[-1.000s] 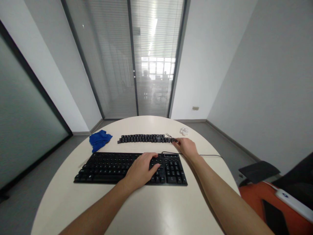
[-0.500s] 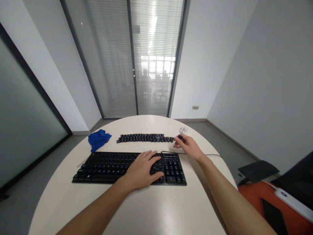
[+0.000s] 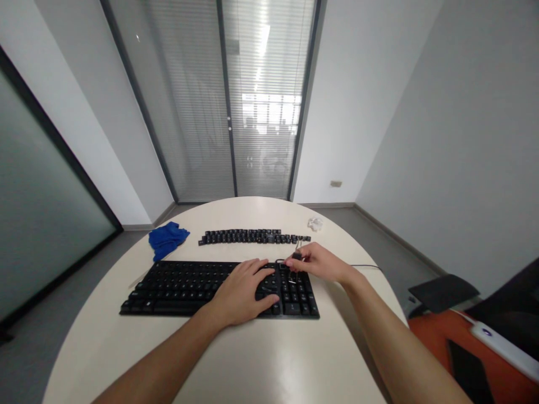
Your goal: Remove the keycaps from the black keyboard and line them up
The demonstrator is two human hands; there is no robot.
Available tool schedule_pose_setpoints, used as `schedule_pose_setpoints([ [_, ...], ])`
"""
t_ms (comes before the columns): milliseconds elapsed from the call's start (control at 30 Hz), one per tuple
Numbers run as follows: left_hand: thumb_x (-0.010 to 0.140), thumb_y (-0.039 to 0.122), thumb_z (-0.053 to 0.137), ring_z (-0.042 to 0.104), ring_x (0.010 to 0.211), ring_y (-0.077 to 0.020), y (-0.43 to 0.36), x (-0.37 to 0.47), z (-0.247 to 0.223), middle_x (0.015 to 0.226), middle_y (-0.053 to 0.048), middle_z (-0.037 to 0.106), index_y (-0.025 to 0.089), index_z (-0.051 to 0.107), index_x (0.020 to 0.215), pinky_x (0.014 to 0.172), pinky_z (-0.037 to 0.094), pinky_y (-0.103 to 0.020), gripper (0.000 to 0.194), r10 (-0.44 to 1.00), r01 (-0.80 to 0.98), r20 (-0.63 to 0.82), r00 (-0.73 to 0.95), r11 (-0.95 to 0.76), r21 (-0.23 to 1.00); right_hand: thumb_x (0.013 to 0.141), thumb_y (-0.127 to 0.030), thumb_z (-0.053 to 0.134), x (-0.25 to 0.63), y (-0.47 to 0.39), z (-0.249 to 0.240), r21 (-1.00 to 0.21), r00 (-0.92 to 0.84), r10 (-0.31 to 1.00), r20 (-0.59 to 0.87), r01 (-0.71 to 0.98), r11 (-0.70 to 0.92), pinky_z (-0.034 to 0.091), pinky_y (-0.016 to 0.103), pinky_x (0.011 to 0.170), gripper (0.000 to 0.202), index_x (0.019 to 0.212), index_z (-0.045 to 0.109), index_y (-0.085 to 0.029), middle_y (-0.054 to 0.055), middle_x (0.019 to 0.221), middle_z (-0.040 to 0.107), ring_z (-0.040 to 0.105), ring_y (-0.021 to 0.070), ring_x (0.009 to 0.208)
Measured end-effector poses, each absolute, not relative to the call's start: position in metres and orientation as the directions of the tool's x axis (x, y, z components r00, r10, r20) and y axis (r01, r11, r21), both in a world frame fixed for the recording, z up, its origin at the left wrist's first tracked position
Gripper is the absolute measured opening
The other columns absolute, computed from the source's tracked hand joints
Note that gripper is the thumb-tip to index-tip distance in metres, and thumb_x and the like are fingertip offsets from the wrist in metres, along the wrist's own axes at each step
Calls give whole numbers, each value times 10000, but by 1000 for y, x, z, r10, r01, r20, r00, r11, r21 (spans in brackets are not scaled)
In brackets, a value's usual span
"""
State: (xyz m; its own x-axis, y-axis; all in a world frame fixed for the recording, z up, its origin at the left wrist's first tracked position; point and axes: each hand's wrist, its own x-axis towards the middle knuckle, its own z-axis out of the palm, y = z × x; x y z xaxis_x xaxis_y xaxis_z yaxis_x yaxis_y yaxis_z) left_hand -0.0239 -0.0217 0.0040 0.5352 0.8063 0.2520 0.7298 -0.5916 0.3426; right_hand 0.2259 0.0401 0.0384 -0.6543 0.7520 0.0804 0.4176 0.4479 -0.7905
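Note:
A black full-size keyboard [image 3: 185, 289] lies on the round table. My left hand [image 3: 242, 289] rests on it with fingers spread, over the keys left of the number pad. My right hand [image 3: 315, 262] pinches a keycap puller [image 3: 297, 256], which has a dark grip and thin wire loops at both ends. Its lower wires are over the upper part of the number pad [image 3: 297, 294]. Behind the keyboard, loose black keycaps [image 3: 236, 236] are lined up in rows. The right-hand end of this line sits just beyond the puller's upper wire.
A crumpled blue cloth [image 3: 168, 239] lies at the table's left, and a clear crumpled plastic piece [image 3: 315, 224] at the back right. The keyboard cable [image 3: 366, 266] runs off the right edge. An orange chair [image 3: 438, 342] holding a white power strip [image 3: 501, 348] stands at right.
My right hand has moved with the puller from the right end of the keycap line, toward me and left, to above the number pad. My left hand stays on the keyboard.

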Motion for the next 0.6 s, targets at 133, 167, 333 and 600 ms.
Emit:
schedule_pose_setpoints([
  [133,860,517,587,409,1347,-269,-22,-24,3,1462,-56,476,254,539,1327,1146,301,-447,538,802,727,259,538,-597,338,846,-580,594,227,39,40,-758,-680,730,72,438,483,369,241,528,486,678,688,-133,12,613,625,516,124,566],
  [167,860,515,588,409,1347,-271,-22,-24,3,1462,-57,477,255,538,1329,1145,301,-451,538,802,725,262,537,-598,341,834,-582,608,226,38,41,-751,-684,726,72,441,491,381,243,536,483,662,685,-137,20,626,638,538,133,583],
  [333,856,513,596,424,1333,-287,-21,-24,4,1447,-70,491,252,552,1318,1134,309,-467,532,796,713,275,539,-605,355,786,-572,667,223,36,41,-747,-708,700,87,419,517,436,253,580,451,628,692,-150,54,689,692,636,189,698],
  [600,856,504,601,430,1330,-284,-22,-24,4,1446,-71,493,249,558,1313,1139,306,-469,525,796,707,285,534,-606,365,824,-515,649,228,37,43,-802,-662,746,72,407,438,457,256,604,395,812,762,-136,57,730,710,609,166,663],
])
